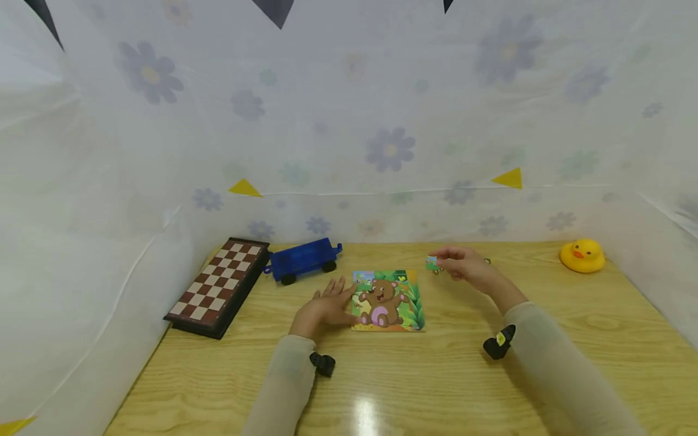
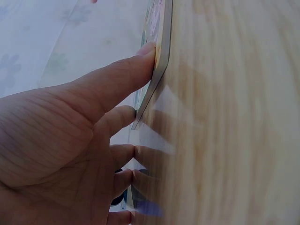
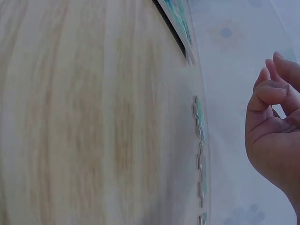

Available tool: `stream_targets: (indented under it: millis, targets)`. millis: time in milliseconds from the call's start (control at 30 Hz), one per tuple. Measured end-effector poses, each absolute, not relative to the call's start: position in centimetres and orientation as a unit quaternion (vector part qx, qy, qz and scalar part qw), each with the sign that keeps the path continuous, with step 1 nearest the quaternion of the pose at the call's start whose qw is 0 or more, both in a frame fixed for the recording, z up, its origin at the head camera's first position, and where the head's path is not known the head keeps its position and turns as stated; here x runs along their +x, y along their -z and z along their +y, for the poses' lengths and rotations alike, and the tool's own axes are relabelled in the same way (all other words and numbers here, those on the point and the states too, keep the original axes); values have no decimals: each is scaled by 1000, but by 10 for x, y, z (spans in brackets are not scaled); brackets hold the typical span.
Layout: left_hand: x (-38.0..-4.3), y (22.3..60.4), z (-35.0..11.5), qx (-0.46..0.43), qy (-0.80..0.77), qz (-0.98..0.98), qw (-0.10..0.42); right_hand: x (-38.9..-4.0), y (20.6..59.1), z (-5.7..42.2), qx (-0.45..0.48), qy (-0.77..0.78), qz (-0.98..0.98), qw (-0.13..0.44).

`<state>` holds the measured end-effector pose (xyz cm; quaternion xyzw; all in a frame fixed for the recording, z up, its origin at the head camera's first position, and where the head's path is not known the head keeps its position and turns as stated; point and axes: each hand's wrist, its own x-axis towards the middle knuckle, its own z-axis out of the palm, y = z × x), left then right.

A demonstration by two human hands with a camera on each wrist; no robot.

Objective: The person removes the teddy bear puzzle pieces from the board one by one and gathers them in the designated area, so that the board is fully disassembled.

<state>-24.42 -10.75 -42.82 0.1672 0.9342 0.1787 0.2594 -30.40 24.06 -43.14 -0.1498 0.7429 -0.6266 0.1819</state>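
Note:
A flat bear-picture puzzle [image 1: 388,303] lies on the table between the two hands. My left hand [image 1: 329,307] rests at its left side, fingers spread. In the left wrist view the thumb [image 2: 126,77] touches the rim of the puzzle board [image 2: 163,51], and the forefinger is at its corner. To the right, my right hand [image 1: 463,266] pinches a small puzzle piece [image 1: 431,263] between thumb and fingertips, raised over the table. Other loose pieces [image 3: 199,117] lie in a row on the table in the right wrist view, partly hidden by that hand in the head view.
A blue toy wagon [image 1: 303,260] stands behind the left hand. Farther left lies a brown-and-white chessboard [image 1: 220,284] in a dark case. A yellow rubber duck [image 1: 582,255] sits at the back right. A flowered white sheet [image 1: 349,121] hangs behind and beside the table [image 1: 436,381].

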Motion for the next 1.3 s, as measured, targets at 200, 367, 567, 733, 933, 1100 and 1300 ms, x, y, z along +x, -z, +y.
stream_targets:
  millis: [200,367,567,733,933,1100,1300]
  targets:
    - [-243,429,-107,168,-178,934,261,-298,440,212,-165,616,740,213]
    - [-242,429,-106,169,-175,934,261,-292,444,189,-191,593,748,229]
    - [-243,428,-106,167,-172,935,262,-288,447,166,-215,571,749,257]
    - [-246,427,-104,166,-165,936,262,-286,452,153,-244,552,752,265]
    - [-246,426,-106,167,-174,936,258,-286,454,139,-237,531,764,281]
    - [-246,428,-108,166,-181,934,259,-287,454,131,-243,535,751,300]
    - [-247,429,-107,165,-179,934,263,-284,453,130,-243,536,746,311]
